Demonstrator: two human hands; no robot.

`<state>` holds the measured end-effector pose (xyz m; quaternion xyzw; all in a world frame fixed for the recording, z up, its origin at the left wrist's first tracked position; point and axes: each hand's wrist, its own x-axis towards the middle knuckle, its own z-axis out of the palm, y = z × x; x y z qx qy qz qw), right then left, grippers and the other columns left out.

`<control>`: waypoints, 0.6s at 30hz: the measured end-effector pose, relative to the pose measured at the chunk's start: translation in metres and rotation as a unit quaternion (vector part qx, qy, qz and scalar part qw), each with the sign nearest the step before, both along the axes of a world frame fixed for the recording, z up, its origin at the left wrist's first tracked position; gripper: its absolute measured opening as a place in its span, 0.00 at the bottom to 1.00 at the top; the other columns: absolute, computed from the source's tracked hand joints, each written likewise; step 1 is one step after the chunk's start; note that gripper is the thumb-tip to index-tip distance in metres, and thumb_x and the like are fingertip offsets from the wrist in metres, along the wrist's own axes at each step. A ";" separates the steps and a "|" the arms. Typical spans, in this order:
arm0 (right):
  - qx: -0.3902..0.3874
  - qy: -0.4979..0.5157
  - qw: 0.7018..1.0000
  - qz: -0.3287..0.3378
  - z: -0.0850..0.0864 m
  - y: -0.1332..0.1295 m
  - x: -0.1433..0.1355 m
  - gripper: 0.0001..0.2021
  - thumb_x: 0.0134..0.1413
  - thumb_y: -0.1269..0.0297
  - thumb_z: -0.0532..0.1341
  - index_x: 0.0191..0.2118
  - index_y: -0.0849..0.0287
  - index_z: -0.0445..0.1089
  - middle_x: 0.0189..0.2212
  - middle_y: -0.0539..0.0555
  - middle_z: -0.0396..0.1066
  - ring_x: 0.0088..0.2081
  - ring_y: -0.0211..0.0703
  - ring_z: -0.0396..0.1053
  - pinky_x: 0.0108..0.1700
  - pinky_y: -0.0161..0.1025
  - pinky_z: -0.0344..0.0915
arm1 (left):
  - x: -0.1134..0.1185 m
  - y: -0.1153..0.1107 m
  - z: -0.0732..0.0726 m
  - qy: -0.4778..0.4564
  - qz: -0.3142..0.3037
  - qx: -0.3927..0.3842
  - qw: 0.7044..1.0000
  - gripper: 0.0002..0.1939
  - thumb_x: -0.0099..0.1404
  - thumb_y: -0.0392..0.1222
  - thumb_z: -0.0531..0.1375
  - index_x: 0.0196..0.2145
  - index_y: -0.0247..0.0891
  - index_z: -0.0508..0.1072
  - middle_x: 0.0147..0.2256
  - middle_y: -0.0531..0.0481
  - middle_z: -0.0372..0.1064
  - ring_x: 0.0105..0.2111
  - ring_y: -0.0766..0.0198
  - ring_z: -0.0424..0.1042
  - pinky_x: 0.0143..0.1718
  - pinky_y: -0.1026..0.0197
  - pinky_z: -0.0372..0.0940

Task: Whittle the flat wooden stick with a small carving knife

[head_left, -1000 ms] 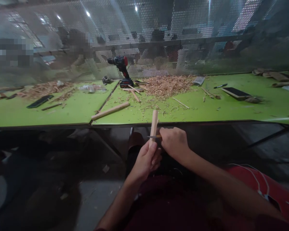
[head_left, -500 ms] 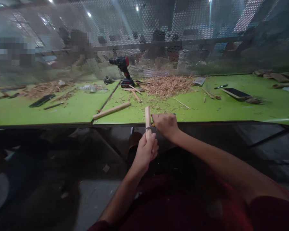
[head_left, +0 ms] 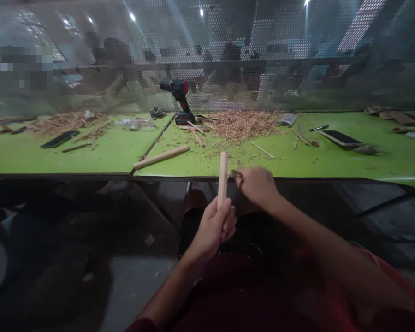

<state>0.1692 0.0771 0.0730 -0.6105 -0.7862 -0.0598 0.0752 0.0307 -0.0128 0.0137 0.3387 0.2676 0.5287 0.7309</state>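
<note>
Wooden rod (head_left: 223, 177) is clamped in my left hand (head_left: 217, 225); my right hand (head_left: 257, 185), right of it, encloses a blurred knife (head_left: 234, 173).

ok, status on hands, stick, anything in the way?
Left hand gripping stick, top end free. Right hand closed on knife, mostly hidden and blurred, just right of stick. Nothing seen blocking; drill stands farther back.

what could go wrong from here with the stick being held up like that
Left hand: it grips the stick low down, and the right hand holds what looks like a blade, blurred, just beside the stick; a slip might nick the left fingers.

Drill: it stands upright on its base on the table, so a hard bump might topple it.
</note>
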 end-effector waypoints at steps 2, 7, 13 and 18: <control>-0.022 -0.027 0.999 0.036 -0.006 -0.022 -0.008 0.15 0.69 0.67 0.56 0.42 0.56 0.82 0.32 0.60 0.81 0.31 0.48 0.74 0.31 0.41 0.50 | 0.001 0.000 -0.001 -0.004 0.001 -0.001 1.000 0.28 0.64 0.61 0.70 0.33 0.42 0.58 0.17 0.67 0.51 0.13 0.77 0.43 0.13 0.73 0.42; 0.007 -0.046 0.995 0.087 -0.011 -0.030 -0.017 0.16 0.69 0.72 0.55 0.43 0.58 0.81 0.32 0.62 0.81 0.32 0.50 0.74 0.33 0.42 0.56 | 0.002 0.000 -0.002 0.004 0.006 -0.001 1.000 0.29 0.64 0.62 0.70 0.33 0.43 0.57 0.16 0.66 0.51 0.13 0.77 0.43 0.13 0.73 0.39; 0.025 -0.028 0.998 0.046 -0.011 0.005 -0.022 0.17 0.71 0.73 0.53 0.46 0.61 0.81 0.35 0.63 0.82 0.34 0.48 0.75 0.36 0.40 0.59 | -0.001 0.001 0.001 0.022 0.005 -0.015 1.000 0.30 0.63 0.61 0.71 0.32 0.43 0.55 0.17 0.67 0.50 0.14 0.77 0.41 0.14 0.72 0.38; 0.012 -0.020 0.999 -0.040 0.003 0.036 -0.006 0.14 0.69 0.73 0.56 0.44 0.65 0.82 0.35 0.65 0.80 0.36 0.50 0.75 0.36 0.39 0.61 | 0.008 -0.012 -0.004 0.011 -0.063 -0.017 0.998 0.29 0.64 0.63 0.69 0.32 0.43 0.57 0.17 0.65 0.50 0.14 0.76 0.42 0.13 0.71 0.39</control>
